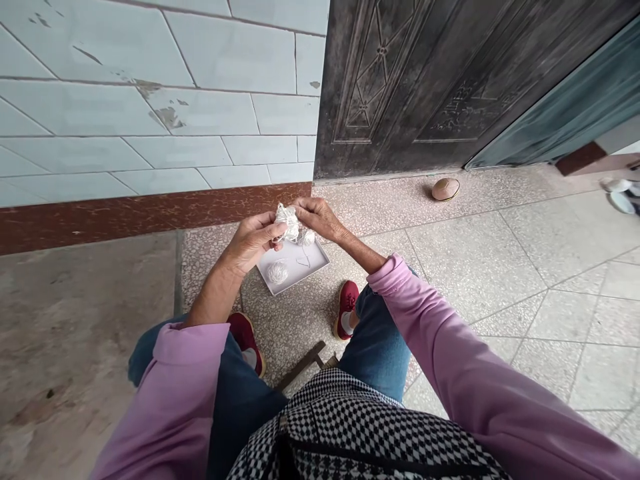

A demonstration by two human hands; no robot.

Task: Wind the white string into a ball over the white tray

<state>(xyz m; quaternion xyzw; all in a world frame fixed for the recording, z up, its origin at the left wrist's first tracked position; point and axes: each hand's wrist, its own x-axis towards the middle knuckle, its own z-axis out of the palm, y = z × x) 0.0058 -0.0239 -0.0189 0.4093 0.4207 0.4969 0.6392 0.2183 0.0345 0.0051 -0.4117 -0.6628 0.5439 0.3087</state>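
Note:
My left hand (255, 240) is closed around a loose bundle of white yarn (287, 223), its thumb lying across the front. On the bundle's far right side, the fingers of my right hand (317, 217) are pinched together against the yarn; the exact strand between them is too small to make out. Below both hands a shallow white tray (305, 272) sits on the floor. One white yarn ball (277, 272) lies in its near left part, and a smaller white ball (307, 237) is toward its far side. A thin strand trails across the tray.
A tiled wall (210, 110) with a brown base strip rises ahead, beside a dark carved door (380, 87). A rounded tan object (445, 189) rests by the door sill. My red shoes (346, 307) flank the tray, and part of a wooden stool (305, 363) shows beneath me.

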